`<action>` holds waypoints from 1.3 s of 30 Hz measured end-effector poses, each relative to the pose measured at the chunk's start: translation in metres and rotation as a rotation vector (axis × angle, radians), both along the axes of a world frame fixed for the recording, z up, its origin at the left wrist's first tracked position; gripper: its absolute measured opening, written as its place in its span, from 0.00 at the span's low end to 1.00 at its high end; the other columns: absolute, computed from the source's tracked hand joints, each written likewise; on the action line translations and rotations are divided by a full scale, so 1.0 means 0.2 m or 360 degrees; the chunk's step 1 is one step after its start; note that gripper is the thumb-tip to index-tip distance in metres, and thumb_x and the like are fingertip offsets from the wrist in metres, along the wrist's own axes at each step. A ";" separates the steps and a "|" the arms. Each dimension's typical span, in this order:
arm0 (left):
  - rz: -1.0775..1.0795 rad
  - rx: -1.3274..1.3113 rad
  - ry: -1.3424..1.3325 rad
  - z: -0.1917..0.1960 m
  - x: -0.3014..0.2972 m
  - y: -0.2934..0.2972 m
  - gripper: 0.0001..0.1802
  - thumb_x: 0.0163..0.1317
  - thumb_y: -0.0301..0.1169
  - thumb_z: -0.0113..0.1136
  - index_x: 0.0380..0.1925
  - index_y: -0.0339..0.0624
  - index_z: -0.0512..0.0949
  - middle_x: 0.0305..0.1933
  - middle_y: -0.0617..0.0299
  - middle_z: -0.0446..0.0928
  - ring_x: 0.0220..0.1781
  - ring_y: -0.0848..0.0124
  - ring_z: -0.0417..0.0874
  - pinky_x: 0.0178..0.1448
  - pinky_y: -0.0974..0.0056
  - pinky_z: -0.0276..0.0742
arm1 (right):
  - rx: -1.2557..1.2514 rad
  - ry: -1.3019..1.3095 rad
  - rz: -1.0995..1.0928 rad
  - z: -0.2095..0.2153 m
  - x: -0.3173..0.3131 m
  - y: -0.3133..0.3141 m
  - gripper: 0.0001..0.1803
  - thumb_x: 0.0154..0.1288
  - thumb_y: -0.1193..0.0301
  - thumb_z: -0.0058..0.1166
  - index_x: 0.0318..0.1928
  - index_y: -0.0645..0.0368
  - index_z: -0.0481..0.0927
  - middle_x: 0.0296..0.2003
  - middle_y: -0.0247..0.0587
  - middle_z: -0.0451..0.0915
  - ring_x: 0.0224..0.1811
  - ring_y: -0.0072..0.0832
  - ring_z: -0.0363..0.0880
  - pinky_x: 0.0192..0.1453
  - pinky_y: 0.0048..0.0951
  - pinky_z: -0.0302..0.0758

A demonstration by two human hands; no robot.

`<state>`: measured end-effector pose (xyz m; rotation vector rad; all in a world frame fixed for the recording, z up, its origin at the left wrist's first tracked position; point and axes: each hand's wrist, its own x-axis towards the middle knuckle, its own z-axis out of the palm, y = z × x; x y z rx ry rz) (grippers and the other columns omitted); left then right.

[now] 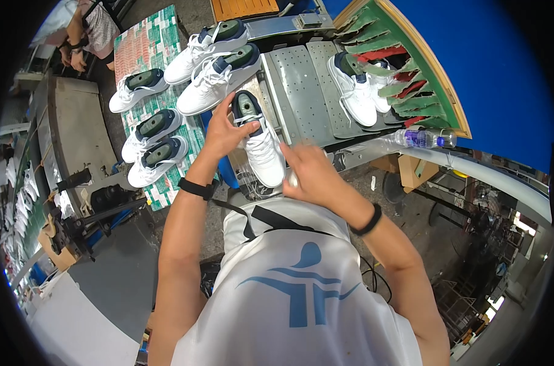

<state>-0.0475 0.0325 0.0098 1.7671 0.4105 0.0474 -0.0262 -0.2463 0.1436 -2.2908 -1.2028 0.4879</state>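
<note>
Head view showed the white shoe point(266, 155) between both hands, left of the metal plates point(295, 82), its long axis running outward, toe nearer. The left hand point(224, 129), half closed, gripped the heel end; the blurred right hand point(316, 175) curled beside the toe, its hold unclear.

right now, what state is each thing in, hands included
White lace-up sneaker: held, dark-green last inside
Left hand: grip around the sneaker's heel end
Right hand: motion-blurred beside the sneaker, grip unclear
Five sneakers at left: set down, lasts inside
Plastic bottle: lying on its side
Strip curtain: frayed
</note>
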 end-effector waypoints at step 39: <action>0.0658 0.0010 -0.0083 -0.02 -0.06 -0.41 0.71 0.45 0.39 0.92 0.83 0.28 0.53 0.81 0.33 0.66 0.83 0.44 0.67 0.85 0.51 0.64 | 0.0420 0.1110 -0.1214 -0.32 -0.12 0.07 0.30 0.77 0.70 0.62 0.74 0.70 0.75 0.64 0.58 0.85 0.67 0.38 0.83 0.73 0.38 0.77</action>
